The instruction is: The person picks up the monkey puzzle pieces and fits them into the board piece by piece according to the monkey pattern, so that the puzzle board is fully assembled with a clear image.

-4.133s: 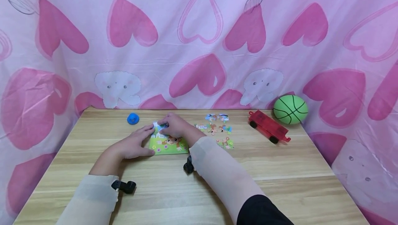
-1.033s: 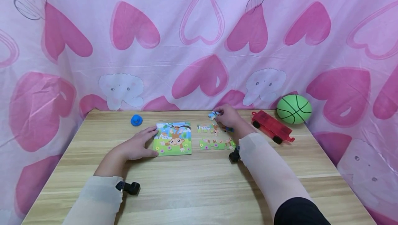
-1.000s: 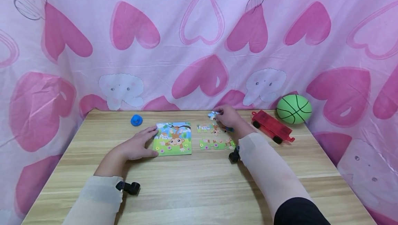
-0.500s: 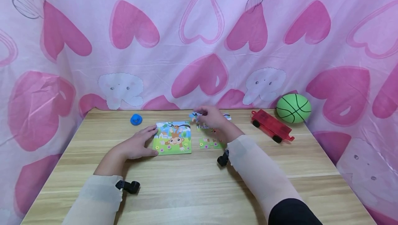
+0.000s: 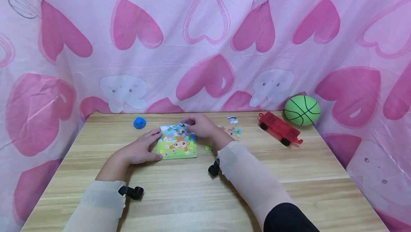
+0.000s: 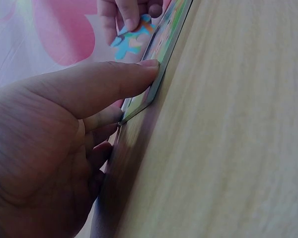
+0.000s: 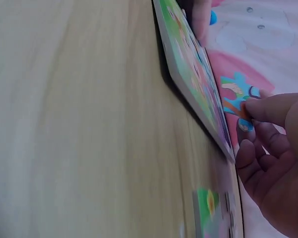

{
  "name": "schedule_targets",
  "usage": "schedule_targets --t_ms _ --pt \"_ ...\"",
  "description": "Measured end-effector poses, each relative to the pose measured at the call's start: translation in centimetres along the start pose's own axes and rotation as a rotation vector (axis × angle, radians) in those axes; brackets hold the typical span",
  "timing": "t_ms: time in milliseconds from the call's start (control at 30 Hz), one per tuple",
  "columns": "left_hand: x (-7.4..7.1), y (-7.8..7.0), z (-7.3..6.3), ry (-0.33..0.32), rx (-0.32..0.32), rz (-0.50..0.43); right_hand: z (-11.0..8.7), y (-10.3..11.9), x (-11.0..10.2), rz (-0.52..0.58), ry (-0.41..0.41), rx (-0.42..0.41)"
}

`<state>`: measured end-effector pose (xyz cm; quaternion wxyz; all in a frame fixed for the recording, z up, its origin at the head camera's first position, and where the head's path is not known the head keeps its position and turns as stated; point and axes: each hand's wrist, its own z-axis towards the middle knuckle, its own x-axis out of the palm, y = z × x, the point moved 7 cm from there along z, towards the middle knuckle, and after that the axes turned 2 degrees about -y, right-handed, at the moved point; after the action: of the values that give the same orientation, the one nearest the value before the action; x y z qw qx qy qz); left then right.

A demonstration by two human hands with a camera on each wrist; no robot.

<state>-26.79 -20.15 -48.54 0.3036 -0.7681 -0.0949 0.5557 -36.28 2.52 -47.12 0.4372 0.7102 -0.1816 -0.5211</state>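
Observation:
A square jigsaw board (image 5: 178, 150) with a monkey picture lies on the table, slightly left of centre. My left hand (image 5: 139, 150) rests along its left side, thumb on the near corner and fingers spread towards the far edge. In the left wrist view the thumb (image 6: 134, 79) presses the board's edge. My right hand (image 5: 202, 127) is over the board's far right part. Between thumb and fingers it pinches a light-blue puzzle piece (image 7: 233, 94) with an orange patch, which shows tilted above the board in both wrist views.
Several loose puzzle pieces (image 5: 232, 119) lie right of the board, some hidden by the right forearm. A small blue toy (image 5: 139, 122) sits at the back left. A red toy wagon (image 5: 279, 128) and a green ball (image 5: 302, 110) stand at the back right, before a pink curtain (image 5: 205, 18).
My right hand has picked up the blue piece from the back of the loose pieces and carried it left over the board. The left hand has stayed at the board's left side.

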Motion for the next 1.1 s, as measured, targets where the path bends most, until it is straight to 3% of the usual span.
schedule_targets --t_ms 167,433,1100 --pt "-0.1 -0.1 0.0 0.003 0.001 -0.009 0.7 0.8 1.2 -0.042 0.037 -0.017" --pt "0.0 -0.1 -0.1 0.005 -0.003 -0.023 1.2 1.4 2.5 -0.102 0.042 0.02" --pt "0.0 -0.2 -0.2 0.001 0.009 -0.018 1.4 1.5 3.3 -0.277 0.073 -0.011"
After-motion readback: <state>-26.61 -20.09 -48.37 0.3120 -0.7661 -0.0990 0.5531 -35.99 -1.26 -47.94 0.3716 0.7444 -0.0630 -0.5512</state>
